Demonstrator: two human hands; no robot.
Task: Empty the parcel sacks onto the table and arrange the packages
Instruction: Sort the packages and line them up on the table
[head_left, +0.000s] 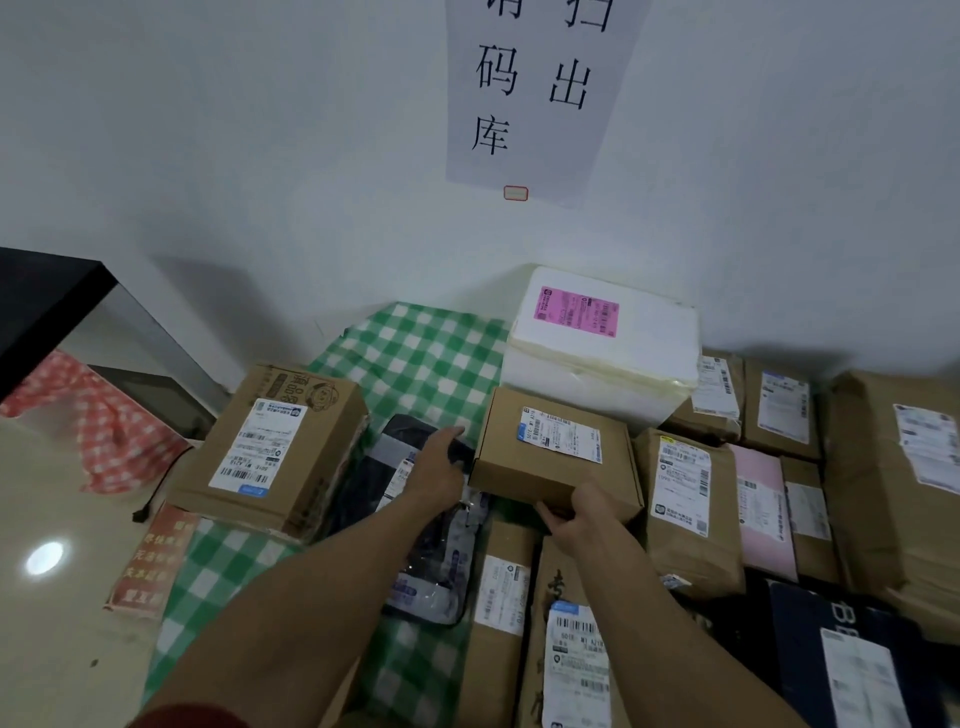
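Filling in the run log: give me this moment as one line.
phase: arranging | left hand: touches box, left side | right hand: grips box, near edge | box: in front of foam box

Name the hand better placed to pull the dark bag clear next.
Probably left: the left hand lies over the dark bag beside the flat box; the right hand grips the box's near edge.
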